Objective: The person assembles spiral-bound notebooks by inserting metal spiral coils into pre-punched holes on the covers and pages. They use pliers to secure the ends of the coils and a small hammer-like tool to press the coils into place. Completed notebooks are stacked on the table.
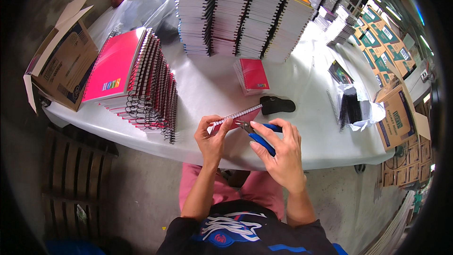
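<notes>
My left hand (212, 134) pinches one end of a small red spiral notebook (239, 119), tilted so its white coil edge faces up. Blue-handled cutting pliers (262, 138) are gripped in my right hand (282, 153), their metal jaws close to the coil. Whether the jaws touch the wire I cannot tell. Just beyond the notebook lies a black pouch-like object (278, 106). A short stack of small red notebooks (252, 75) stands farther back. To the left rises a large stack of red spiral notebooks (118, 68), coils toward the right.
Tall stacks of spiral notebooks (231, 19) line the back of the white-covered table (198, 82). Black coils (350, 106) lie in white wrapping on the right. Open cardboard boxes stand at the left (66, 63) and right (398, 115). A wooden pallet (75, 174) is on the floor.
</notes>
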`<action>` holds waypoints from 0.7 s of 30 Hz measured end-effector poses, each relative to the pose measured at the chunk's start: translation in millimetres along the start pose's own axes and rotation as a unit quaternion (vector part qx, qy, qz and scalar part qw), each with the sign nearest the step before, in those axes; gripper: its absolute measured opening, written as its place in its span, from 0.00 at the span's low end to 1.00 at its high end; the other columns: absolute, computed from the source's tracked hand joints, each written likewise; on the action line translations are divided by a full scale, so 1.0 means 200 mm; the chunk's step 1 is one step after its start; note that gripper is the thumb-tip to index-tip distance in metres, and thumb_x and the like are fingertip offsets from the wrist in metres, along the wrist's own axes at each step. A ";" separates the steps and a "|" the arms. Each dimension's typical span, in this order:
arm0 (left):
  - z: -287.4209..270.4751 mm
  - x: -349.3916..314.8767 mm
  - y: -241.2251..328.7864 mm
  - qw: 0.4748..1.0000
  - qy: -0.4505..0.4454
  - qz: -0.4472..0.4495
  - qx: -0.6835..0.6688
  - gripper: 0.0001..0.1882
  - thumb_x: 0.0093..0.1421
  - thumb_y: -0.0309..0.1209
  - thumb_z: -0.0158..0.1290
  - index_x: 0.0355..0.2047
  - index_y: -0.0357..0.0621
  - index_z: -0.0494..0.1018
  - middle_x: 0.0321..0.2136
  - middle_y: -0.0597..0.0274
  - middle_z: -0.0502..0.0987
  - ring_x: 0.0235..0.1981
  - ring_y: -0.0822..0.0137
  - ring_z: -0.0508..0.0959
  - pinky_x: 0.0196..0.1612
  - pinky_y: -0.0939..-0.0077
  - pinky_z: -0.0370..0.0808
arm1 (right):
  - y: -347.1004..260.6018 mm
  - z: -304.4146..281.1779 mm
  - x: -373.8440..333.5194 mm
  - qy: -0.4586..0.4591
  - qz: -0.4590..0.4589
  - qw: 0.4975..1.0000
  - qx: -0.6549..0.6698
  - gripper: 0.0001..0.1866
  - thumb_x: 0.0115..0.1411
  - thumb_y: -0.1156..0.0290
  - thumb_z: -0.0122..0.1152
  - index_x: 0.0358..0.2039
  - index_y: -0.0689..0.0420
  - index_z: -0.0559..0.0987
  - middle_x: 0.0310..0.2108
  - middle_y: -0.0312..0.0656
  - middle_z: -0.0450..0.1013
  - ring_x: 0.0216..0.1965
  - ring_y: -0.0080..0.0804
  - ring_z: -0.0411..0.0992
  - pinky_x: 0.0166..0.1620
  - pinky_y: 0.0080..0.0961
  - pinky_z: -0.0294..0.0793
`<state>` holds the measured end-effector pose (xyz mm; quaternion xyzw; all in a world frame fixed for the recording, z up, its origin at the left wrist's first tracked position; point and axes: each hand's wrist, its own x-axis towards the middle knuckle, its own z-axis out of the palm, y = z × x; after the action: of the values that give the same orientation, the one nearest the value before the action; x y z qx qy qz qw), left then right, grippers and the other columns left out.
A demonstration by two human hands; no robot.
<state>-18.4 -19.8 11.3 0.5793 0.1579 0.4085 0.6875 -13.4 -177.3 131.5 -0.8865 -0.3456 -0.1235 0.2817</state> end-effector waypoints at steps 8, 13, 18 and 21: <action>-0.03 0.01 0.02 0.986 -0.026 0.149 0.073 0.09 0.46 0.17 0.60 0.28 0.37 0.74 0.27 0.61 0.75 0.32 0.71 0.74 0.36 0.79 0.73 | -0.06 0.03 0.04 -0.023 -0.038 0.999 -0.022 0.18 0.56 0.57 0.57 0.48 0.41 0.76 0.40 0.44 0.65 0.44 0.41 0.63 0.53 0.40 0.56; -0.01 0.00 0.09 0.969 -0.015 0.207 0.131 0.12 0.42 0.18 0.61 0.30 0.39 0.75 0.28 0.59 0.76 0.30 0.67 0.75 0.36 0.77 0.70 | -0.07 0.03 0.04 -0.039 -0.041 0.997 -0.044 0.19 0.56 0.56 0.57 0.48 0.41 0.76 0.40 0.44 0.65 0.44 0.41 0.63 0.52 0.40 0.56; -0.02 -0.01 0.12 0.956 0.005 0.247 0.159 0.14 0.41 0.17 0.62 0.30 0.40 0.76 0.26 0.60 0.77 0.28 0.68 0.75 0.33 0.77 0.69 | -0.11 0.00 0.03 -0.097 -0.002 0.995 -0.027 0.18 0.57 0.56 0.56 0.48 0.42 0.75 0.37 0.42 0.66 0.41 0.39 0.65 0.45 0.38 0.62; -0.01 -0.01 0.16 0.935 0.023 0.291 0.200 0.16 0.39 0.17 0.64 0.30 0.42 0.76 0.24 0.64 0.77 0.26 0.69 0.75 0.33 0.77 0.66 | -0.09 0.02 0.00 -0.124 0.026 0.986 0.107 0.17 0.59 0.57 0.53 0.48 0.47 0.74 0.32 0.43 0.68 0.35 0.39 0.69 0.38 0.36 0.67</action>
<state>-32.1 -19.9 40.0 0.7159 0.0766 0.5642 0.4042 -25.4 -163.7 135.6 -0.8685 -0.3659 0.0319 0.3329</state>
